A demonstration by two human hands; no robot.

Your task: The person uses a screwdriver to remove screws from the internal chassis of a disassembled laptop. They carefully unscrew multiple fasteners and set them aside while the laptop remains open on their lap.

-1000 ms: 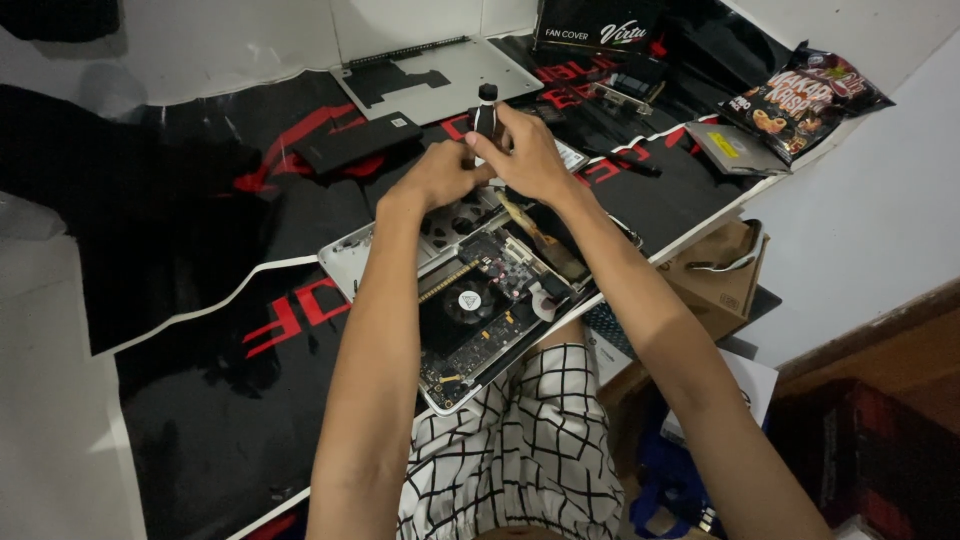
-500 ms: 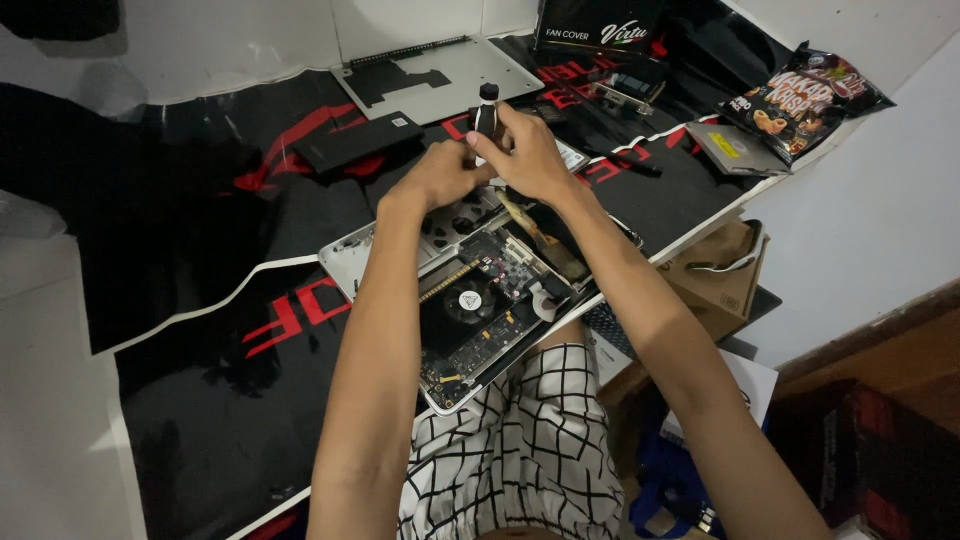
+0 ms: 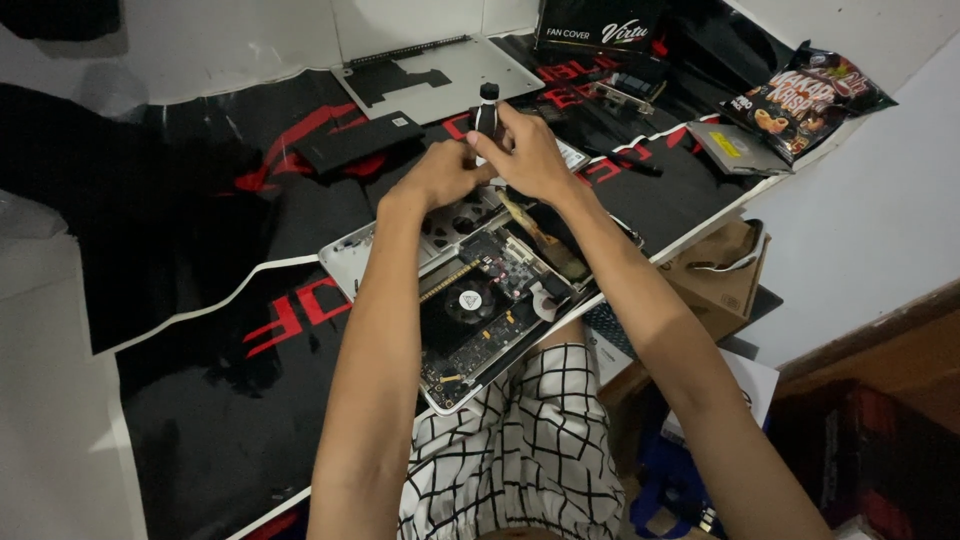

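Note:
An opened laptop (image 3: 350,262) lies bottom up on a black and red mat (image 3: 200,400), its circuit board and round black fan (image 3: 470,300) exposed. Both of my hands meet over its far end. My right hand (image 3: 530,150) grips a black-handled screwdriver (image 3: 487,110) held upright, tip down into the laptop. My left hand (image 3: 440,175) rests beside it with fingers curled at the tool's shaft; whether it pinches the shaft or a small part is hidden.
The laptop's grey bottom cover (image 3: 440,75) lies at the back, a flat black battery (image 3: 355,143) to its left. A black box (image 3: 600,25), a snack bag (image 3: 800,95) and a silver drive (image 3: 735,148) sit at the right. A cardboard box (image 3: 715,275) stands below the table edge.

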